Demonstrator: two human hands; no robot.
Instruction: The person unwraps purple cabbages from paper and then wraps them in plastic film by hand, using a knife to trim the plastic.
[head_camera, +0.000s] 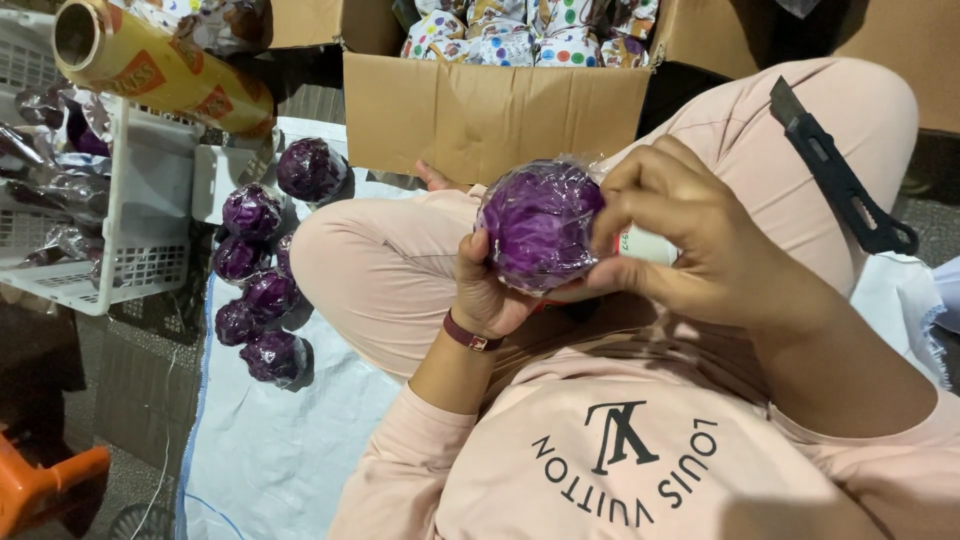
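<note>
Head view: one purple cabbage (540, 225), round and wrapped in clear film, held above the lap of a seated person in pink, with the left hand (485, 290) cupped closed beneath it and the right hand (690, 240) curled over its side, fingertips pressing the film. Judged firm, fairly heavy and slick in its wrap, so best cradled from below. Also present: six wrapped cabbages (262, 270) on a white sheet (270, 450), film roll (150, 70), white crate (120, 210), cardboard box (490, 110), black utility knife (835, 175) on the thigh.

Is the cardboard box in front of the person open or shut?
Open: the cardboard box has its flaps turned out, and colourful spotted packets show inside.
</note>
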